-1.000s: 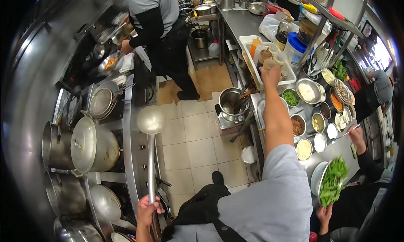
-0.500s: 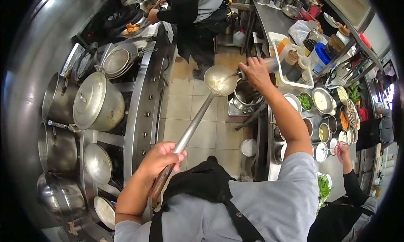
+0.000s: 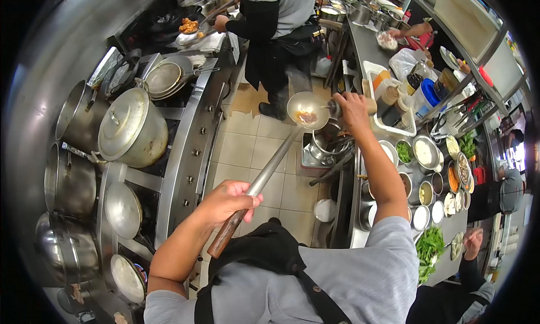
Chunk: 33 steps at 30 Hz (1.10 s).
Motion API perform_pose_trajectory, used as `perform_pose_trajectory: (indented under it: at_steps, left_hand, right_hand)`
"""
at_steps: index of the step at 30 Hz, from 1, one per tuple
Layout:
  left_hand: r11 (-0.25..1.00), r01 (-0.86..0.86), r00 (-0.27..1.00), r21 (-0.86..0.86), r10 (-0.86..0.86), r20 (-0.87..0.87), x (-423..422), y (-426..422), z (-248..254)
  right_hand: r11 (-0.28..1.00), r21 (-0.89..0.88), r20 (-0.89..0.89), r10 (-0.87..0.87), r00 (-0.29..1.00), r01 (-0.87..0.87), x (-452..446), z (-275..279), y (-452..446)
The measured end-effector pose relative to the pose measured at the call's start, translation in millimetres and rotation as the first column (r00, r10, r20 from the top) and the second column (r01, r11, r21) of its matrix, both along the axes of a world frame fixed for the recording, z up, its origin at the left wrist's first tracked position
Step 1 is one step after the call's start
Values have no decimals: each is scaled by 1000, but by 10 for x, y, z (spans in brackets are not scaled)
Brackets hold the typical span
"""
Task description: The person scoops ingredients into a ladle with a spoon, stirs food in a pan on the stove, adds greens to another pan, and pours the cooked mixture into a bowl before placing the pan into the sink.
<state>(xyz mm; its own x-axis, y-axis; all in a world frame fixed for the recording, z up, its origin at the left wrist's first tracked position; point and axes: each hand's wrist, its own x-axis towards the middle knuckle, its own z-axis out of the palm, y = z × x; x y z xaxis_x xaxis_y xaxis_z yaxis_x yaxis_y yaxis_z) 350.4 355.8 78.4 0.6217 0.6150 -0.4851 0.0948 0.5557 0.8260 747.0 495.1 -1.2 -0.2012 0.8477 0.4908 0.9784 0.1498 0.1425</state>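
My left hand is closed around the handle of a long ladle, just where brown wood meets metal. The ladle's bowl hangs out over the floor, away from my body, holding pale bits and brown liquid. My right hand grips a squeeze bottle tipped on its side. Its nozzle points left into the ladle's bowl. The palm side of my right hand is hidden.
At left, a stove carries a large lidded pot and several pans. Sauce bottles fill a white basket at right, near ingredient containers and green leaves. A co-worker stands ahead; another person's hand shows at lower right.
The ladle's contents have turned from whitish to partly brown. In view, the ladle's bowl and my right hand with the bottle have shifted right and slightly down. The co-worker's orange food has been lifted.
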Motion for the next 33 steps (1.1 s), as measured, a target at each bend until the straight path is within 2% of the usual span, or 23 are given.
perform_pose_trajectory:
  at_steps: [2, 4, 5, 6, 8, 9, 10, 12, 14, 16, 18, 20, 22, 23, 24, 26, 27, 28, 29, 30, 31, 32, 33]
  left_hand:
    - [1000, 3, 996, -19, -2, 94, 75, 57, 19]
    - [998, -9, 986, -54, 18, 164, 90, 48, 32]
    - [997, -25, 981, -76, 40, 192, 86, 38, 38]
    - [994, -46, 972, -95, 66, 223, 55, 33, 39]
    - [996, -39, 964, -76, 58, 258, -108, -41, 23]
    - [997, -45, 962, -67, 61, 266, -205, -97, 39]
    - [997, -50, 959, -56, 63, 277, -297, -158, 44]
    - [994, -85, 972, -61, 97, 216, -594, -338, 53]
    - [991, -126, 980, -46, 132, 148, -902, -583, 77]
    - [973, -226, 971, -43, 228, 74, -1199, -888, 122]
    - [946, -321, 947, -41, 321, 13, -1456, -1203, 186]
    - [906, -421, 907, -29, 420, -35, -1662, -1535, 262]
    - [813, -579, 815, -57, 578, -47, -1794, -1885, 316]
    - [763, -644, 765, -65, 640, -65, -1883, -2042, 306]
    - [711, -702, 712, -41, 703, -4, -1940, -2196, 293]
    - [619, -785, 617, -21, 784, 67, -2071, -2476, 224]
    - [575, -818, 571, -13, 815, 102, -2135, -2593, 213]
    - [530, -848, 525, -1, 840, 140, -2180, -2710, 189]
    - [453, -892, 447, -6, 881, 153, -2194, -2827, 153]
    - [379, -925, 373, -5, 913, 165, -2241, -2946, 128]
    - [311, -950, 306, 0, 934, 185, -2272, -2999, 83]
    - [243, -970, 239, -1, 954, 180, -2362, -3089, 19]
    - [180, -984, 178, 0, 970, 168, -2425, -3177, -29]
  right_hand:
    - [999, 17, -206, -27, 978, 32, 94, 42, -89]
    - [980, 198, -417, 64, 907, 22, 278, -33, -72]
    - [970, 182, -443, -64, 894, 159, 247, 92, -165]
    - [918, 309, -410, -107, 906, 249, 408, -63, -95]
    - [885, 405, -556, 39, 830, 230, 599, -26, -121]
    - [867, 400, -595, 0, 804, 296, 697, -22, -121]
    - [828, 472, -529, -8, 849, 302, 828, -44, -109]
    - [732, 508, -540, -140, 830, 454, 1124, -225, -20]
    - [771, 399, -673, -122, 730, 496, 1415, -404, 67]
    - [775, 304, -695, -218, 685, 555, 1686, -669, 118]
    - [736, 229, -632, -385, 673, 637, 1864, -897, 124]
    - [735, 51, -682, -469, 561, 676, 2096, -1118, 193]
    - [689, 15, -743, -478, 469, 725, 2131, -1119, 187]
    - [727, 13, -701, -483, 525, 686, 2175, -1066, 193]
    - [769, 7, -653, -481, 585, 640, 2348, -1106, 289]
    - [781, -6, -484, -549, 681, 625, 2984, -1411, 647]
    - [732, -18, -448, -615, 649, 681, 2835, -1239, 711]
    - [615, -2, -475, -694, 541, 788, 2461, -1027, 759]
    - [506, 44, -546, -710, 444, 862, 2120, -896, 869]
    - [474, 76, -614, -671, 416, 877, 1664, -773, 896]
    - [525, 106, -652, -604, 458, 844, 1058, -691, 863]
    - [740, 69, -661, -469, 586, 669, 233, -419, 567]
    - [825, 258, -503, -330, 799, 503, -116, -698, 655]
